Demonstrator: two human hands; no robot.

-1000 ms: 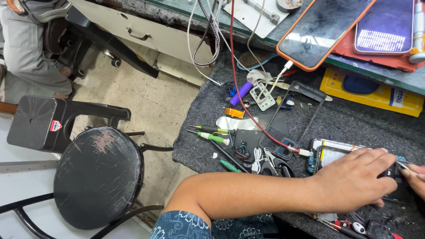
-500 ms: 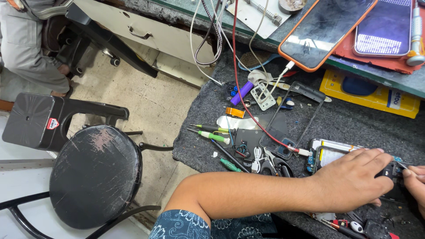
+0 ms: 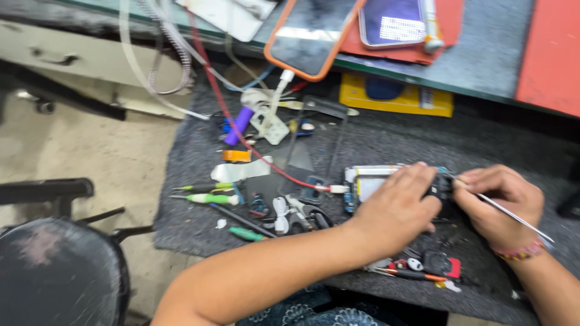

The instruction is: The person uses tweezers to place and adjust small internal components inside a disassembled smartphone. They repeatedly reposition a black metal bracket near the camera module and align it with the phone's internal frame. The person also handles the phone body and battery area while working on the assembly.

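An opened phone (image 3: 368, 181) with its insides showing lies on the dark grey work mat (image 3: 393, 139). My left hand (image 3: 402, 205) rests on the phone's right part and presses it down. My right hand (image 3: 498, 202) pinches thin metal tweezers (image 3: 513, 215) whose tip meets the phone beside my left fingers. A red wire (image 3: 241, 136) with a white plug runs to the phone's left end.
Screwdrivers (image 3: 211, 198), a purple tool (image 3: 238, 125), small parts and cables lie on the mat's left half. More small tools (image 3: 423, 268) lie near the front edge. An orange-cased phone (image 3: 308, 36) and another phone (image 3: 393, 21) sit on the upper shelf. A black stool (image 3: 57, 271) stands at the left.
The view has swung to the right, so the mat and both hands are now central. My right hand with the tweezers has come fully into view at the phone.
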